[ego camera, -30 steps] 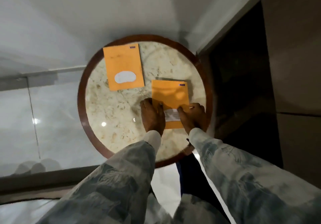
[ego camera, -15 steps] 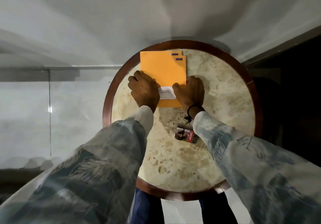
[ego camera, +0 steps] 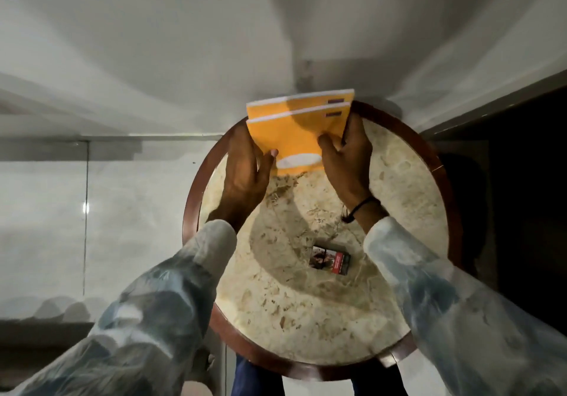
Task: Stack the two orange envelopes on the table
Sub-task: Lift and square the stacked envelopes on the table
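Note:
Two orange envelopes are held together, lifted and tilted above the far edge of the round marble table (ego camera: 306,319). The front envelope (ego camera: 294,137) has a white oval patch near its lower edge. The rear envelope (ego camera: 294,102) shows only as a strip above it. My left hand (ego camera: 242,168) grips their left side, thumb on the front face. Their right side is held by my right hand (ego camera: 346,162), which wears a black wristband.
A small dark and red box (ego camera: 329,260) lies on the table between my forearms. The table has a dark wooden rim (ego camera: 196,187). Pale glossy floor lies to the left, white wall beyond, and a dark panel to the right.
The right envelope went onto the left one at the far side. Both hands then raised the pair off the tabletop and tilted it up. The view has closed in on the table.

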Tool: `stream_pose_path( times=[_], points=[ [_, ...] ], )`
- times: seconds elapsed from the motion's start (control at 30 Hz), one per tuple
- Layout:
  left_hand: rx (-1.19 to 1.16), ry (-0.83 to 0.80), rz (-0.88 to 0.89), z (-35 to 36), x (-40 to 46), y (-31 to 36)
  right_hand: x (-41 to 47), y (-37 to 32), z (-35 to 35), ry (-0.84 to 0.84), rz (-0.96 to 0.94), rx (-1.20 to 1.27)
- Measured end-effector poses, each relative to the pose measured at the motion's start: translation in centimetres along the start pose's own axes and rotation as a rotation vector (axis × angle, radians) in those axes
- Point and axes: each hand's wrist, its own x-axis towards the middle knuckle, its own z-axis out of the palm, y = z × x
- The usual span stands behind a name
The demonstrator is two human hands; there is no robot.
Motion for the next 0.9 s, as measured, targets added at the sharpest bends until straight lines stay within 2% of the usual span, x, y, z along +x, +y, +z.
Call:
stream_pose_path(
  times=[0.1,0.2,0.4,0.63,0.73,0.83,0.9],
  points=[
    [0.123,0.091,0.066,0.4,-1.5,-0.4,-2.5,0.7,-0.6,0.056,-0.185,-0.049],
    [0.146,0.004,-0.030,1.0,-2.7,-1.0,-3.8,2.0,-0.7,-0.011,-0.103,-0.150],
    [-0.001,-0.010,-0.012,0.3,-0.9,-1.3,-2.5,1.9,-0.8,-0.021,0.017,-0.251],
    [0.136,-0.050,-0.414,1.6,0.6,-3.3,0.7,3.0,1.7,-0.105,0.234,-0.516],
    [0.254,-0.032,-0.443,2.3,0.9,-3.8,1.1,4.0,2.3,-0.123,0.233,-0.613],
    [0.262,-0.018,-0.458,2.5,0.4,-3.3,1.0,4.2,1.7,-0.126,0.229,-0.560],
    [0.354,0.030,-0.379,2.7,-0.4,-2.6,0.0,4.3,0.4,-0.100,0.194,-0.531]
  ],
)
